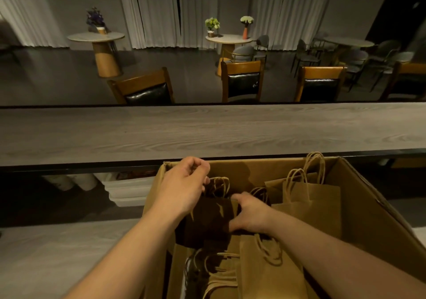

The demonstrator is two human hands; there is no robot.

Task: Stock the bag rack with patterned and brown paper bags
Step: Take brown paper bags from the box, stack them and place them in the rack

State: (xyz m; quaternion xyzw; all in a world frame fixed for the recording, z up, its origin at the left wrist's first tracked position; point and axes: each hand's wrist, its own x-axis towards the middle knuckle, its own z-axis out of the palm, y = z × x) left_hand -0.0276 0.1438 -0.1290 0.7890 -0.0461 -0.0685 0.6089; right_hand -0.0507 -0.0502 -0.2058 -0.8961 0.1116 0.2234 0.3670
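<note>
**Inspection note: dark patterned bag being gripped inside the carton — snag and tear risk**

You are reaching both hands into the cardboard carton (359,197), which is standing below the near edge of the grey wood-grain counter (207,130). No bag rack is showing in this view, so I cannot tell where the stock is going.

Hazards, as judged from how things are lying:
- The dark patterned paper bag (207,220) is sitting near the carton's left wall, pressed among other bags. If you are pulling it upward by one edge, its twisted cord handles (220,184) are likely to be catching on the neighbouring handles, and a neighbour may come up with it.
- The brown paper bags (309,197) are standing toward the carton's far right corner, and more brown bags (265,271) are lying at its near edge. A sideways drag risks creasing or toppling them.
- Paper held by pinched fingers alone may be tearing at the fold.

Hands:
- Your left hand (184,188) is curling its fingers at the upper left of the dark bag, by the handles; it appears to be pinching the bag's top, though the fingertips are hidden.
- Your right hand (249,215) is clasping the bag's right edge, thumb over the face, fingers wrapping behind.
</note>
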